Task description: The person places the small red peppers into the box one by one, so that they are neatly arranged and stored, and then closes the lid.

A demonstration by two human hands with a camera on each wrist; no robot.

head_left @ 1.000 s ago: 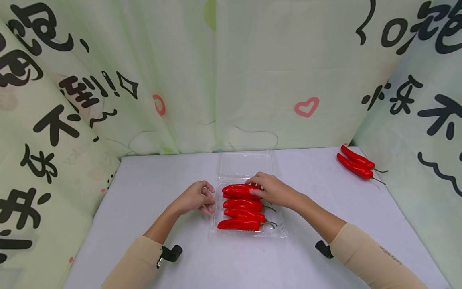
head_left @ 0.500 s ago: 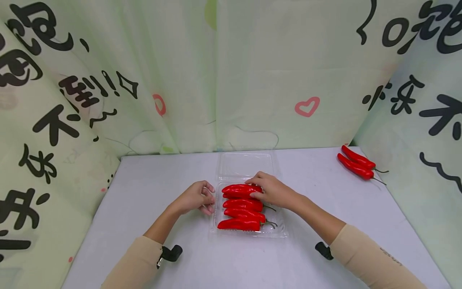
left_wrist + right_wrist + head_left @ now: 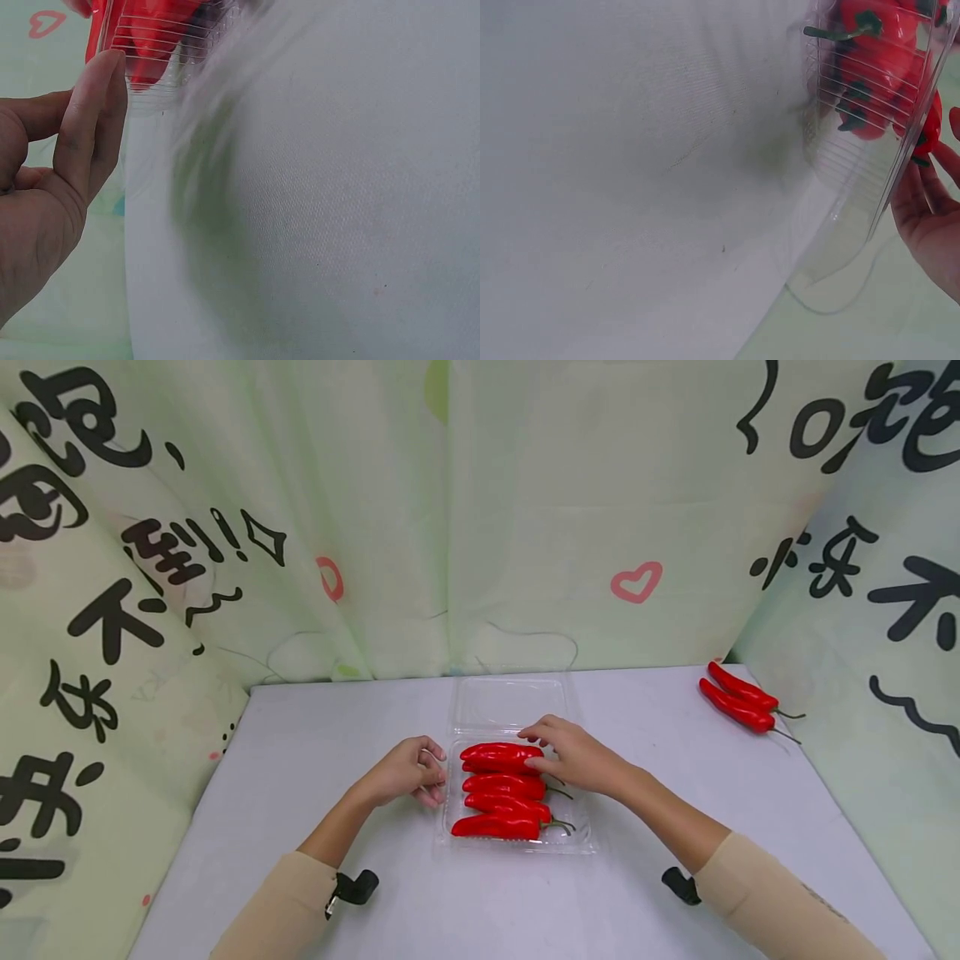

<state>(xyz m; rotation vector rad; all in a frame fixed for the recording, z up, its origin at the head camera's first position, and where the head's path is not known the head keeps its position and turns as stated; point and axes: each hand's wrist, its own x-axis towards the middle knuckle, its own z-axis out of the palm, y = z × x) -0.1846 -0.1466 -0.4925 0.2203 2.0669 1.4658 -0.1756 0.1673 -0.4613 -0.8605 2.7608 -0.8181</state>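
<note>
A clear plastic clamshell box (image 3: 455, 827) stands at the middle of the table with several red chili peppers (image 3: 504, 784) lying side by side in it, stems to the right. My right hand (image 3: 573, 757) is over the box's back right corner, fingers spread loosely, thumb at the stem end of the rearmost pepper (image 3: 495, 751). In the right wrist view, that hand (image 3: 937, 232) shows beside the clear wall and a pepper. At the box's left side, my left hand (image 3: 408, 770) has loosely bent fingers; its fingertips reach the wall in the left wrist view.
The box's clear lid (image 3: 510, 703) lies folded back toward the curtain (image 3: 525, 527). Two more red chili peppers (image 3: 738, 697) lie at the back right corner of the white table (image 3: 637, 710). Patterned curtains surround the table on three sides.
My right hand has eased off the rearmost pepper, its fingers parting and shifting slightly to the right. The left hand and the box stay where they were.
</note>
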